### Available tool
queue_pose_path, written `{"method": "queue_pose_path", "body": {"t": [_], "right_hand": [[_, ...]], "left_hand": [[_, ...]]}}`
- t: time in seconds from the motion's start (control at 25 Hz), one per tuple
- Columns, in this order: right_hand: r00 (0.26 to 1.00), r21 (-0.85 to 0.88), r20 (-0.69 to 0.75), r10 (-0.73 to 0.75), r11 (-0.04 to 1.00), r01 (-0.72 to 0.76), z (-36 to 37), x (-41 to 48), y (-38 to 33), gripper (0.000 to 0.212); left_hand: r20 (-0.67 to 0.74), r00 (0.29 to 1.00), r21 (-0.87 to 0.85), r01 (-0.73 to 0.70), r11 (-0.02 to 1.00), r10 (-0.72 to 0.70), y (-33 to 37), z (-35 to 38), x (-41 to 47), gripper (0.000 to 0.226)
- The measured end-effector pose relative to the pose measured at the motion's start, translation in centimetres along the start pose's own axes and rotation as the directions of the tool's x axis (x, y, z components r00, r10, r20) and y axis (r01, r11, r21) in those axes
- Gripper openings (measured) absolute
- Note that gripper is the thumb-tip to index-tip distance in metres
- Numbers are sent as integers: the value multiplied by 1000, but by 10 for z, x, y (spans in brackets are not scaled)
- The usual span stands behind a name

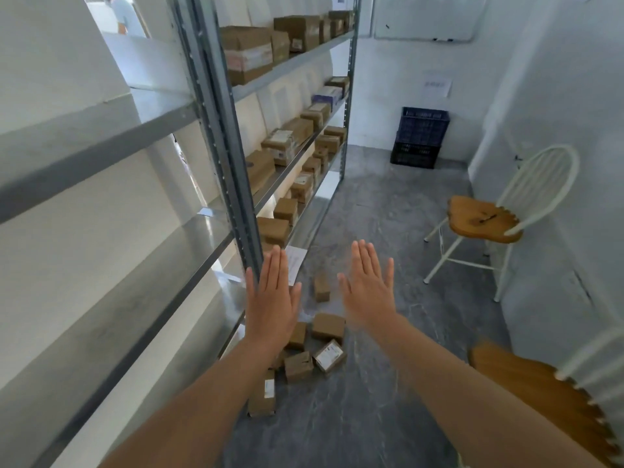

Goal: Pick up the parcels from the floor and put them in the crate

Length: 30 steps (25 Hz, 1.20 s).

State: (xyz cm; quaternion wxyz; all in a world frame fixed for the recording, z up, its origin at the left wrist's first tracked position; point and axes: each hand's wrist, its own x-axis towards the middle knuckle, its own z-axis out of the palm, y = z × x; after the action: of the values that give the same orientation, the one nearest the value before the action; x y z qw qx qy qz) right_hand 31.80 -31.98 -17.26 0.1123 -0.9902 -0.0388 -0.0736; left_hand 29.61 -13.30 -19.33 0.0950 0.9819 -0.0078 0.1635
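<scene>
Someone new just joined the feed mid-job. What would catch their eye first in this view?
Two bare hands, the left hand and right hand, are held out flat and empty mid-view. Below them, brown parcels lie scattered on the grey floor beside the metal shelving. At the far end of the room a blue crate sits stacked on a darker crate.

Both arms stretched fwd from bottom of frame, forearms bare, converging slightly toward centre. Left hand [273, 300] flat, back facing camera, fingers straight & together, thumb out to the side, holding nothing. Right hand [369, 292] same: back up, fingers straight & slightly spread, thumb angled inward, nothing held. Hands side by side, apart, at approx same height.
</scene>
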Motion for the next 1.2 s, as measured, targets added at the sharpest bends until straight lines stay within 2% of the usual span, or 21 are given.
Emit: {"method": "queue_pose_path", "body": {"t": [0.24, 0.56, 0.72, 0.96, 1.2], "right_hand": [[998, 8, -4, -67, 998, 67, -8, 52, 46, 65], [985, 45, 8, -173, 984, 173, -20, 124, 111, 65], [979, 40, 47, -198, 980, 196, -10, 145, 136, 64], [964, 37, 125, -235, 972, 232, 17, 182, 144, 64], [932, 30, 207, -296, 955, 296, 56, 245, 117, 65]], "left_hand": [[-24, 998, 15, 65, 998, -65, 48, 12, 47, 66], [-78, 994, 69, 87, 994, -82, 121, 38, 114, 65], [-40, 992, 91, 119, 989, -116, 142, 68, 127, 66], [13, 982, 80, 187, 979, -189, 138, 102, 150, 64], [69, 953, 35, 292, 956, -294, 92, 147, 186, 63]]}}
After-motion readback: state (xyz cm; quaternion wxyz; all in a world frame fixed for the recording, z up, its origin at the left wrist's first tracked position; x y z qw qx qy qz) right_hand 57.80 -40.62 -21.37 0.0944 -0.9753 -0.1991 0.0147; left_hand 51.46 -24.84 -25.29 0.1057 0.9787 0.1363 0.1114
